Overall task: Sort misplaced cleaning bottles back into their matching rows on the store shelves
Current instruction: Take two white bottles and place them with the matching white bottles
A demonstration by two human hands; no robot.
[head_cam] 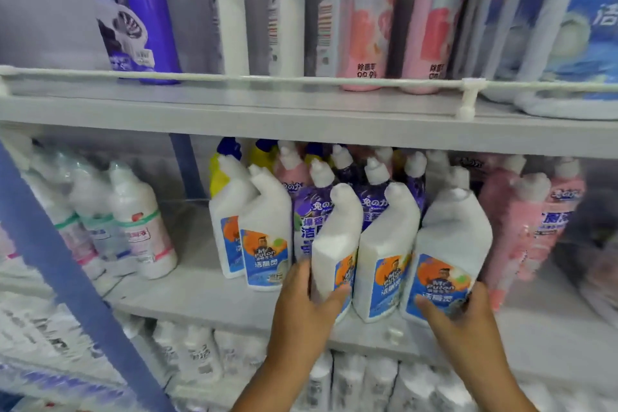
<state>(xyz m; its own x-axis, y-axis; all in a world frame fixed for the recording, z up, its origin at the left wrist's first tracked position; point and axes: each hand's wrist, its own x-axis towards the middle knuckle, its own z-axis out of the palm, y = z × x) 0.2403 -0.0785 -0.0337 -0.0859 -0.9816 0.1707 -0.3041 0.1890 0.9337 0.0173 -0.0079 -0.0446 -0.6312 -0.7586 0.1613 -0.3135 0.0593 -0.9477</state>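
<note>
A: Where are the person's hands?

B: Both are at the front edge of the middle shelf (207,298), toward five o'clock in the view. The left hand (302,304) grips the lower part of a white bottle with a blue and orange label (334,244), thumb across the label and fingers round the left side. The right hand (468,314) grasps the base of a second white bottle (451,244), thumb on its label, fingers wrapped at the right edge.

A: And between them?

B: A third white bottle (384,251) of the same kind stands between the two held ones, touching both. No hand is on it.

A: What sits behind?

B: Purple bottles (371,204) stand directly behind the three. At nine o'clock from the left hand, two more white bottles with the same label (264,227) stand upright. At three o'clock from the right hand are pink bottles (521,227).

A: Above?

B: On the upper shelf (234,117), at twelve o'clock, tall white, pink and purple bottles stand behind a white rail (301,80).
</note>
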